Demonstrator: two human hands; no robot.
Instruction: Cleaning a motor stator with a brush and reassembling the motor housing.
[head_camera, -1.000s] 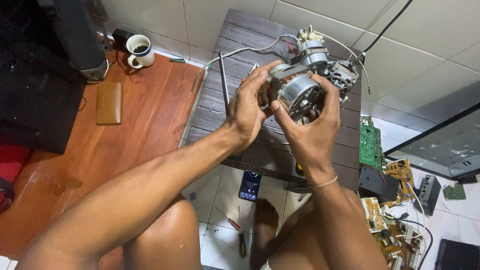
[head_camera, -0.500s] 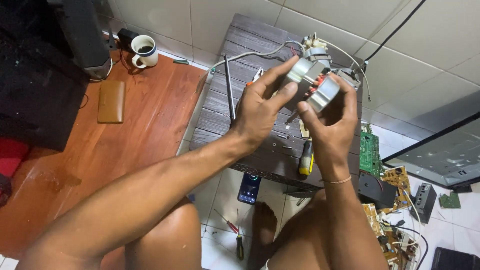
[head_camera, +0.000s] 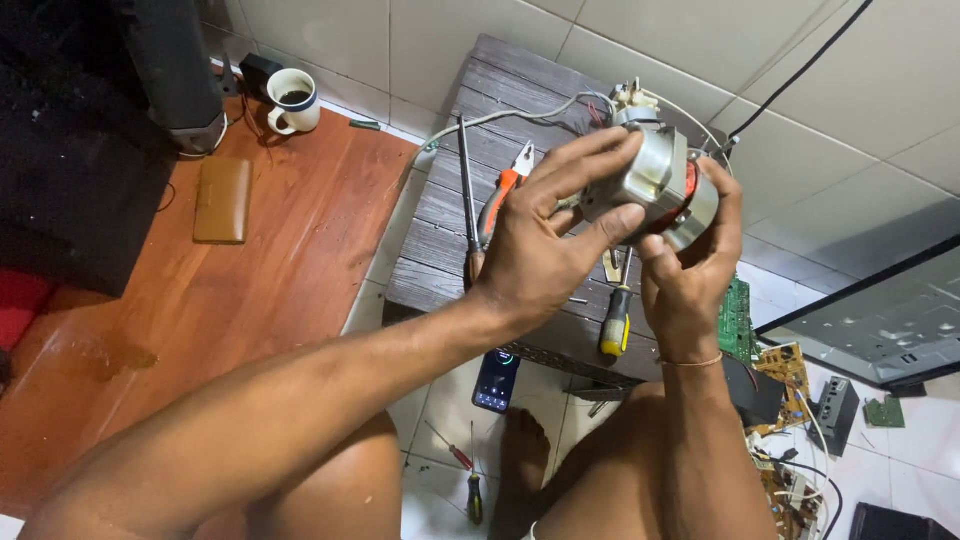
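A small electric motor, with a shiny metal body and red showing at its lower edge, is held up in both hands above a low grey slatted wooden board. The left hand closes on it from the near side, fingers spread across the metal casing and thumb pressed to its lower face. The right hand cups it from below and from the far side, fingers curled up round the rim. White and red wires run from the motor's top end back over the board.

On the board, just beside the left hand, lie orange-handled pliers and a long thin screwdriver; a yellow-and-black-handled screwdriver sits under the motor, near the board's front edge. A phone with a lit screen lies on the white tiled floor below the board, between the person's knees (two more small screwdrivers lie farther down the tiles). To the left, on a reddish wooden surface, stand a white mug and a brown flat case. Green and yellow circuit boards lie at the right.
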